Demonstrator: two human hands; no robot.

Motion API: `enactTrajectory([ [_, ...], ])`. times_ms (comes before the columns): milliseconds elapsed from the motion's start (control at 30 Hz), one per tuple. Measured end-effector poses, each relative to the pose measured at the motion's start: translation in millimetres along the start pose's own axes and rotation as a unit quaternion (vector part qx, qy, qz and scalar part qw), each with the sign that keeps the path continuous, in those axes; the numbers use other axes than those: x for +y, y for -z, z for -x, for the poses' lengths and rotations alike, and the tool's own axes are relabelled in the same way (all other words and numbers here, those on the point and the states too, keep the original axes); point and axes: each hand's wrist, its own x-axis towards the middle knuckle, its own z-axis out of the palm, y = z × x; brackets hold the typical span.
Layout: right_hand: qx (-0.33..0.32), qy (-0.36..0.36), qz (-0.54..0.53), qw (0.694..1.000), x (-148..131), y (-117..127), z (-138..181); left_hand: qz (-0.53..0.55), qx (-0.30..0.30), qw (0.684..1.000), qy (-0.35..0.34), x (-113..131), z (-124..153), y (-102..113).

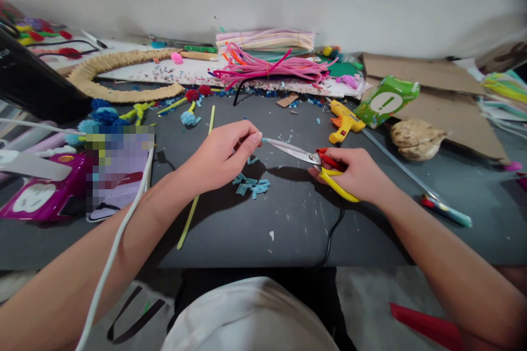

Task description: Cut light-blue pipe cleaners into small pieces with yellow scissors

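Note:
My right hand (354, 173) grips a pair of scissors (294, 151) by its red and yellow handles, blades pointing left. The blade tips reach the fingertips of my left hand (228, 153), which pinches a small light-blue piece (264, 140) at the tips. Its exact shape is mostly hidden by the fingers. Below the blades a small pile of cut light-blue strips (252, 185) lies on the dark grey table (284, 230). A yellow-green pipe cleaner (189, 222) runs under my left forearm.
A yellow glue gun (345, 120), a green packet (389, 100) and a garlic-shaped lump (416, 138) sit at the right. Pink pipe cleaners (272, 68) are bundled at the back. A curved tan ring (88, 74) and blue pom-poms (105, 118) are left. A white cable (117, 241) crosses my left forearm.

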Motion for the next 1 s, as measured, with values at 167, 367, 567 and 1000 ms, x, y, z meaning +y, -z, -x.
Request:
enactTrajectory([
  [167,0.001,0.01,0.007,1.0,0.9,0.7,-0.3,0.002,-0.002,1.0,0.0,1.0,0.1,-0.2],
  [367,0.006,0.012,0.013,1.0,1.2,0.9,-0.9,0.006,0.0,1.0,0.0,-0.3,0.7,-0.5],
  [567,0.013,-0.007,-0.005,1.0,1.4,0.4,-0.1,0.01,0.002,1.0,0.0,-1.3,0.7,-0.5],
  [1000,0.002,0.005,0.01,1.0,1.6,0.6,-0.8,0.01,-0.001,1.0,0.001,-0.7,0.5,-0.2],
])
